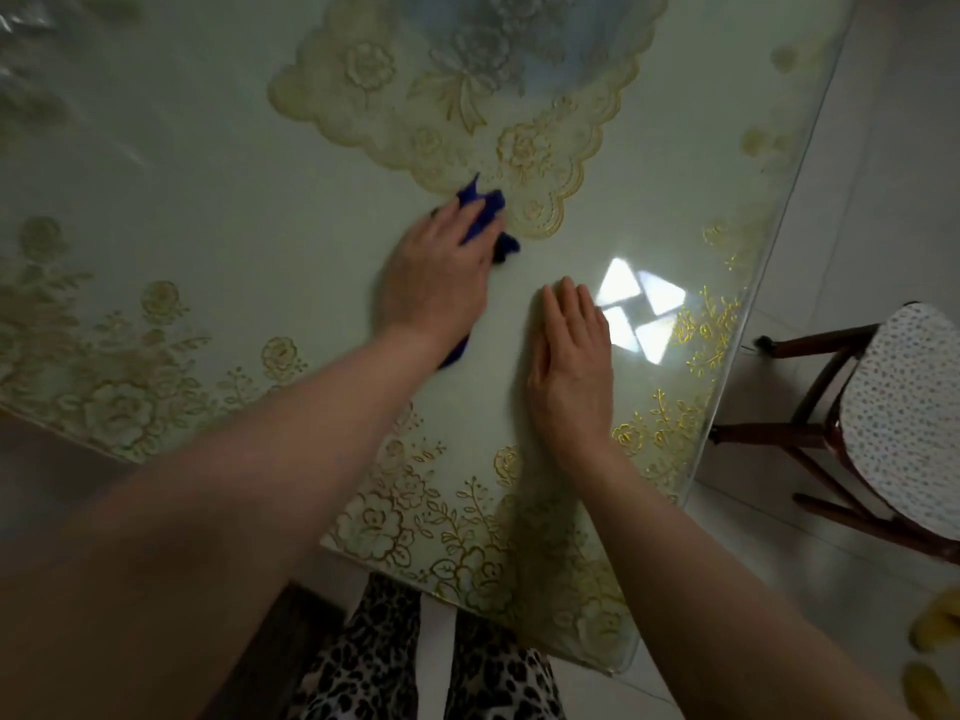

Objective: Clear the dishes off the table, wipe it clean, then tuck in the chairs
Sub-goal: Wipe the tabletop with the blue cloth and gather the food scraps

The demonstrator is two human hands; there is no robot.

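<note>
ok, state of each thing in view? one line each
left hand: pressing the blue cloth to the table
right hand: open, flat on the table
blue cloth: bunched under the left hand, at the doily's edge
table: no dishes in view
doily: lying flat
chair: out from the table, not tucked in

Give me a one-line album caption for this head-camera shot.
Left hand presses a blue cloth across the floral table; right hand rests flat, chair not tucked in.
</note>
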